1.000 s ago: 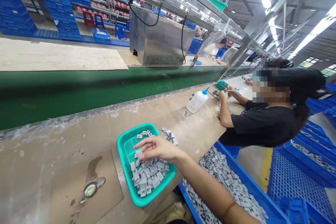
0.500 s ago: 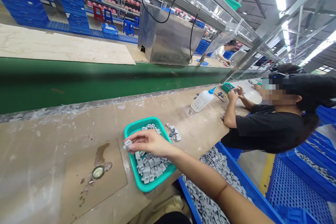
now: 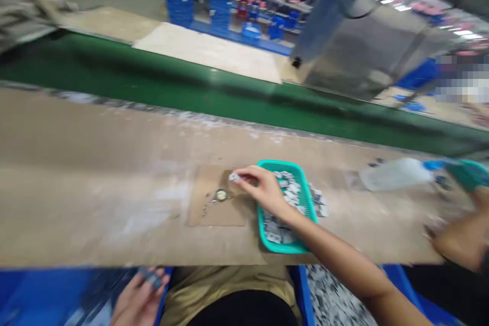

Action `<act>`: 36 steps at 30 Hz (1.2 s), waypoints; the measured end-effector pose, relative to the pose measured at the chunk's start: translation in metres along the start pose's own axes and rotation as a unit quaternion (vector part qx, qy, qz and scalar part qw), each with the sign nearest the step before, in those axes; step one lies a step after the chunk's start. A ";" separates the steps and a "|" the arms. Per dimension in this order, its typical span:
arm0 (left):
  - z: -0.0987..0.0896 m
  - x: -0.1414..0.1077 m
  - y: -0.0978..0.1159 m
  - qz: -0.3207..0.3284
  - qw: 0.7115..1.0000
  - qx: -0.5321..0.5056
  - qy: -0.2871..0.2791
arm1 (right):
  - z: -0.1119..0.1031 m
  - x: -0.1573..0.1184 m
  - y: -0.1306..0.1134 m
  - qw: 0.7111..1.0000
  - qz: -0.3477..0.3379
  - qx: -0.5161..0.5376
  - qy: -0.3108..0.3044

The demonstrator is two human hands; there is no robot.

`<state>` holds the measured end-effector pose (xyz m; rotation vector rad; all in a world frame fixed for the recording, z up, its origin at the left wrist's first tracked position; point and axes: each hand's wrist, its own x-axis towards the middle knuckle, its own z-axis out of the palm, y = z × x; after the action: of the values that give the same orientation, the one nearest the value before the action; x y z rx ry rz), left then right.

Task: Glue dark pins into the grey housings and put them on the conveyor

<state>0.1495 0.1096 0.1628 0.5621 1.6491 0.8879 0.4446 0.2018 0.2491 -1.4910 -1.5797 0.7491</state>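
My right hand (image 3: 266,191) pinches a small light-grey plastic block (image 3: 234,177) between thumb and fingertips, above the table. Its wrist passes over a green plastic basket (image 3: 283,164) full of similar grey blocks (image 3: 274,237). To the left of the pinched block, a small round dish-like piece (image 3: 220,194) with a pale centre rests on a square of cardboard (image 3: 229,218), wet-looking spots around it. At the lower left, below the table edge, my left hand (image 3: 138,299) has its fingers closed around a small dark blue-grey plastic piece (image 3: 152,278), blurred by motion.
A blue-capped white squeeze bottle (image 3: 397,174) lies to the right, near a co-worker's arm (image 3: 460,237). Loose grey blocks (image 3: 319,201) sit beside the basket. Blue bins (image 3: 34,295) flank my lap. A green conveyor strip (image 3: 214,94) runs behind the table.
My view has swung left, so the basket and bottle appear farther right. The right hand has moved left from over the basket, still pinching the block. My left hand has come into view.
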 end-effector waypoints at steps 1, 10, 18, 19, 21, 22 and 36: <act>-0.002 -0.006 0.005 -0.024 0.997 -0.065 -0.026 | 0.003 -0.002 0.002 1.000 0.002 -0.006 0.008; 0.005 -0.026 0.030 -0.052 0.941 -0.285 -0.176 | 0.016 -0.011 0.011 0.985 -0.076 -0.149 -0.051; 0.012 -0.025 0.024 -0.048 0.937 -0.281 -0.201 | 0.025 -0.006 0.001 0.979 -0.015 -0.183 -0.087; 0.011 -0.025 0.025 -0.046 0.938 -0.280 -0.198 | 0.026 -0.006 0.001 0.978 -0.012 -0.189 -0.090; 0.008 -0.023 0.024 -0.043 0.940 -0.278 -0.194 | 0.027 -0.007 0.002 0.976 -0.009 -0.200 -0.090; 0.007 -0.022 0.024 -0.042 0.940 -0.278 -0.192 | 0.028 -0.008 0.003 0.975 -0.008 -0.204 -0.093; 0.052 -0.029 0.050 -0.056 0.943 -0.312 -0.096 | 0.019 -0.007 -0.013 0.989 0.101 -0.081 -0.074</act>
<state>0.2027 0.1312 0.2149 0.1070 1.1218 1.1617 0.4217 0.1952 0.2501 -1.7686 -1.6477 0.8795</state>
